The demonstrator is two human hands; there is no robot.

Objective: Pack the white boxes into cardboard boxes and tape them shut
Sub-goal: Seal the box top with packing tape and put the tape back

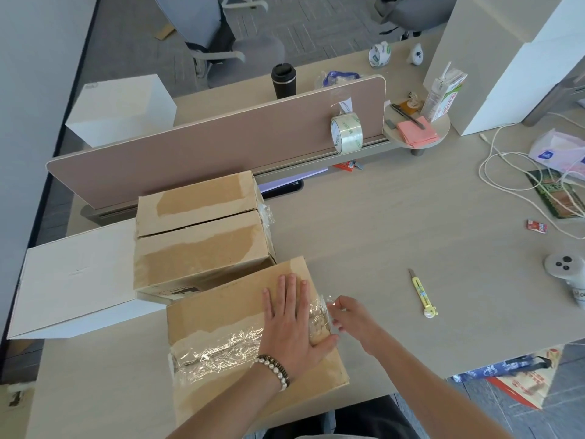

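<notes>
In the lower middle of the frame a closed cardboard box (221,318) is pressed down by the left hand (292,324), which is laid flat on its top with the fingers spread and nothing grasped. A strip of clear tape (218,346) is seen across the top of this box, from its left edge to under the palm. At the right edge of the box the crumpled end of the tape is touched by the right hand (351,318); its fingers are curled at the tape, but whether the tape is pinched or only pushed cannot be told.

The box is placed on a pale wooden desk (380,223), near the front edge. Just behind it, in the middle left, a second cardboard box (202,229) is standing, with its flaps closed and the seam not taped. A white box (76,280) is lying to the left of it, touching it. A tape roll (346,131) is leaned on the brown divider (221,141) in the upper middle, and a yellow cutter (422,294) is lying to the right of the hands.

The long axis of the near box is directed from lower left to upper right of the frame, and the tape is crossing it.
</notes>
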